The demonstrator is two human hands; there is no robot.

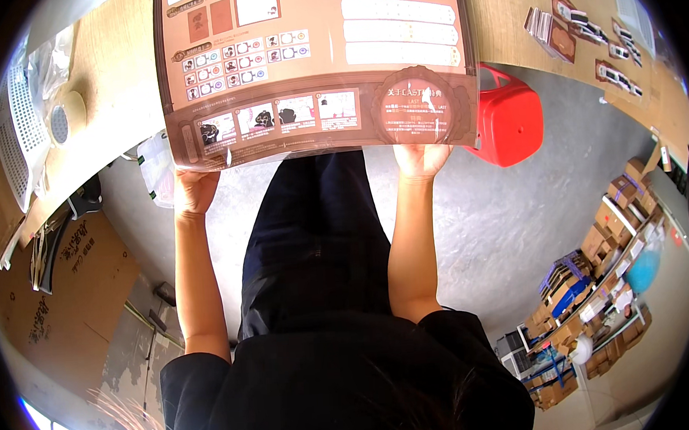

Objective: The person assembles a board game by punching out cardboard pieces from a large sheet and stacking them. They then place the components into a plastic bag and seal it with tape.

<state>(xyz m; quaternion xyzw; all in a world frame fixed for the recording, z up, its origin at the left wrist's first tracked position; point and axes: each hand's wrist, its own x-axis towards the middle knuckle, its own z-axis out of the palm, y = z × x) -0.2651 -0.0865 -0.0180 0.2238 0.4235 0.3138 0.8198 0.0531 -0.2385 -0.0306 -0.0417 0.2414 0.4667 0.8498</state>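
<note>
A large glossy poster [329, 68] printed in brown and pink, with small pictures and pale boxes, spreads over the wooden table's front edge. Its near edge hangs out towards me and bows a little. At the poster's near left corner my left hand [195, 192] is closed on the edge, its fingers hidden beneath the sheet. My right hand [422, 161] grips the same edge further right, and its fingers are also mostly covered by the poster.
On the wooden table [506, 20] at right lie a stack of cards [549, 33] and several small card pieces [618, 76]. A red stool [511, 120] stands below. At left are a white perforated panel [19, 138] and a tape roll [61, 125]. Shelves with cardboard boxes [595, 245] stand at right.
</note>
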